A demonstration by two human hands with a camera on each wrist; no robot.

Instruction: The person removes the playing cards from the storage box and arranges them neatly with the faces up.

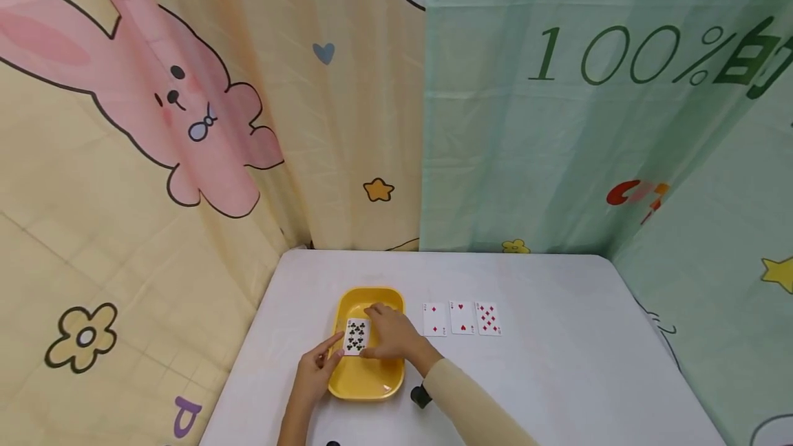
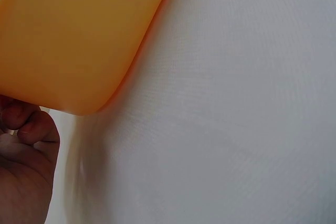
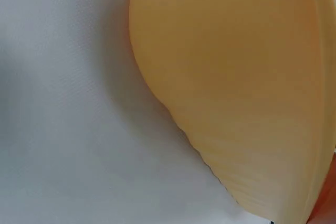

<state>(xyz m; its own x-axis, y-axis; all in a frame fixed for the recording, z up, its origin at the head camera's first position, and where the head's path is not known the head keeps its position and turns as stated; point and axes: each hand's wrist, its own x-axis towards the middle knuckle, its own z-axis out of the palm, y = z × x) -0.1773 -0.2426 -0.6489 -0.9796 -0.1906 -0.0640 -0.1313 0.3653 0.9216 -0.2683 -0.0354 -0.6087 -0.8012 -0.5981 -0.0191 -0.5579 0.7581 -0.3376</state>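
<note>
- Playing card [image 1: 356,336]: black clubs face up, between the two hands and over the yellow tray [image 1: 367,383]; whether it lies on the tray's floor or is lifted above it, and whether it is single or stacked, cannot be told.
- Handling (a judgement): light, thin and springy, probably slick on its face, liable to crease at the corners; best taken by opposite long edges, thumb against fingers.
- Left hand [image 1: 314,368]: thumb and index finger reach the card's left edge from the near left, the other fingers curled; contact seems likely, but a true pinch cannot be confirmed.
- Right hand [image 1: 392,333]: arched, palm down, along the card's right side, thumb at the near corner, fingertips extended past the far edge; grasp or mere touch is unclear.
- Forearms: both slant inward from the near side, the right one sleeved.
- Surroundings: three red-suited cards [image 1: 462,318] lie on the tabletop [image 1: 545,377], right of the right hand; a small black object [image 1: 420,396] sits beside that forearm.
</note>
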